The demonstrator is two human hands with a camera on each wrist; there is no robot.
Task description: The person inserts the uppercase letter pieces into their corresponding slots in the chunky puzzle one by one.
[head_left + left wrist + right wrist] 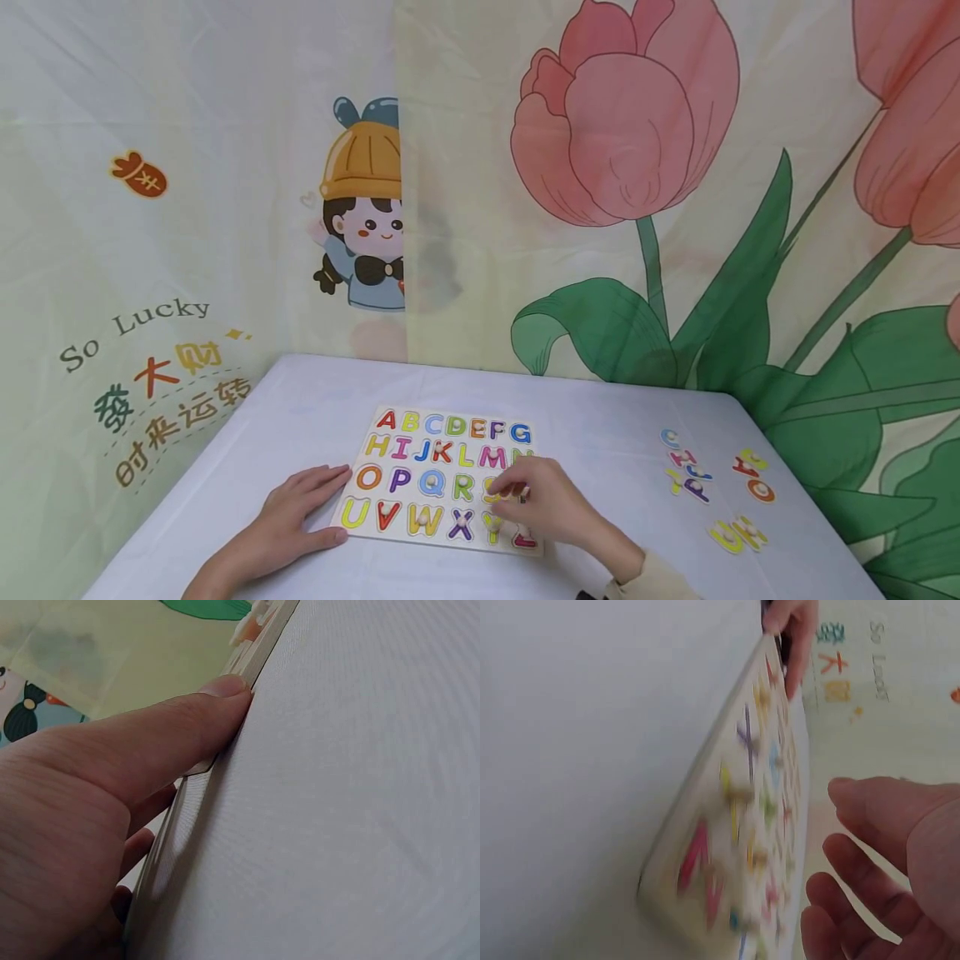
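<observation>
Largest of all, a printed cloth [457, 125] with pink tulips hangs well beyond the left hand [281, 517] and the right hand [551, 500], while a white-covered table [600, 425] spreads beneath both. The alphabet board [444, 537] lies flat on it between them, its left edge against the left hand and its right part under the right hand. The left hand is spread and relaxed, curled round nothing; its fingers reach the board's side and its thumb [172, 727] rests on the edge by the near corner. The right hand, coming out of a beige sleeve [648, 581], hovers over the board with its fingers loosely bent and its thumb apart from them, partly open and with nothing visible in its grasp. Well to the right of that hand lie loose letters in small groups, among them a yellow U [726, 537], an orange O [762, 492] and a blue C [671, 438]. On the board, a green R [462, 487] sits just left of the right fingertips and a yellow Y [487, 537] just nearer the person than they are, both bearing small knobs.
</observation>
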